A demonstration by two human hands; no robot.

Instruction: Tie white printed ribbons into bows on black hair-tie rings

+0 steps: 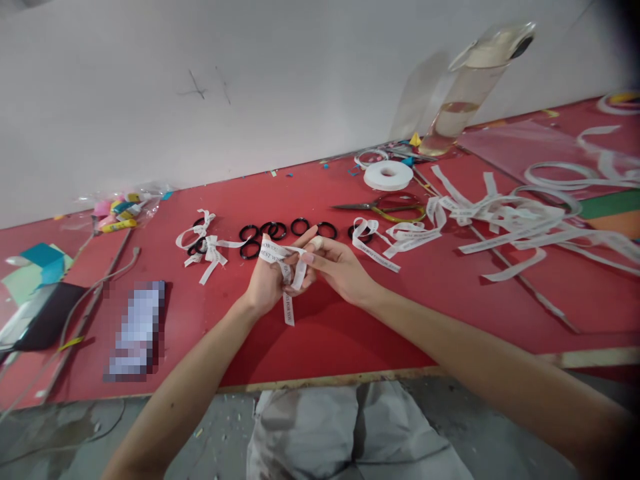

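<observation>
Flat rectangular object on red surface pixelated, unreadable. Printed white ribbon lettering mostly illegible. Red surface cut off at right edge.

One head-worn camera looks forward and down from close above the near edge of a red table, facing a white wall at the far side.

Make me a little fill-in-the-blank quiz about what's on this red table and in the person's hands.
1. Both hands, the left hand and the right hand, hold a strip of white ____ with printed words.
2. The row of small rings on the table is coloured ____.
3. The scissors lie just in front of a white ____ of tape.
4. The tall clear bottle stands against the ____.

Missing words: ribbon; black; roll; wall
</observation>
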